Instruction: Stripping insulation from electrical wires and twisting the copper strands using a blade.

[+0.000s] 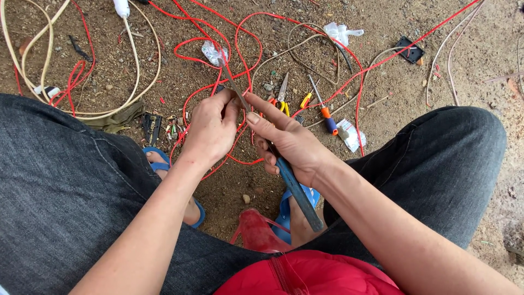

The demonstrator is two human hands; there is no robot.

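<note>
My right hand (pixel 289 143) grips a long tool (pixel 299 192) with a dark blue handle and a thin metal shaft; the shaft points up past my thumb toward a small clear plastic wrap (pixel 212 52). My left hand (pixel 210 131) is closed next to it, fingers pinching at the shaft or a red wire (pixel 188 41); which one is hidden by the fingers. Both hands hover between my knees over bare dirt ground (pixel 382 76).
Red wire loops and cream cables (pixel 134 65) sprawl over the dirt. Yellow-handled pliers (pixel 283 95), an orange and blue screwdriver (pixel 324 109), a black switch plate (pixel 410 51), white plastic bits and blue sandals (pixel 286 210) lie around. My jeans-clad legs flank the spot.
</note>
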